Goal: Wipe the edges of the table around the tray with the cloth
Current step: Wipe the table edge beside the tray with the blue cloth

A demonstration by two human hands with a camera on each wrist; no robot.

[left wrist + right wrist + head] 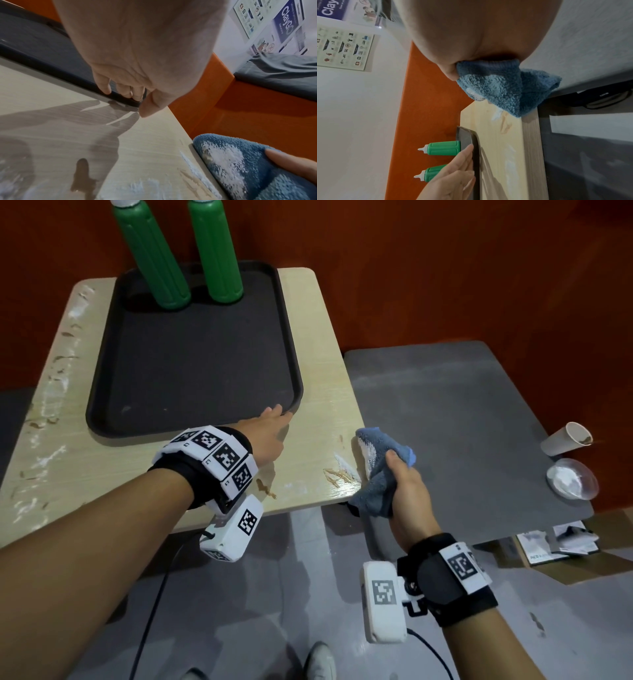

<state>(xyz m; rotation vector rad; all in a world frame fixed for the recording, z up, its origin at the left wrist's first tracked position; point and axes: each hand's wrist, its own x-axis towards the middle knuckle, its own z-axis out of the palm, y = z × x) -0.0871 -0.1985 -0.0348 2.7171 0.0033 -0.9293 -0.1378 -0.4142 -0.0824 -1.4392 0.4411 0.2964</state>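
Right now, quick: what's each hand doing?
Left hand: open, fingers resting on the tray rim.
Right hand: closed around the blue cloth.

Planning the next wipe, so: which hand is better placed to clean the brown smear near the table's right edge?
Right. The right hand grips the blue cloth just beside that smear; the left hand rests on the tray rim, holding no cloth.
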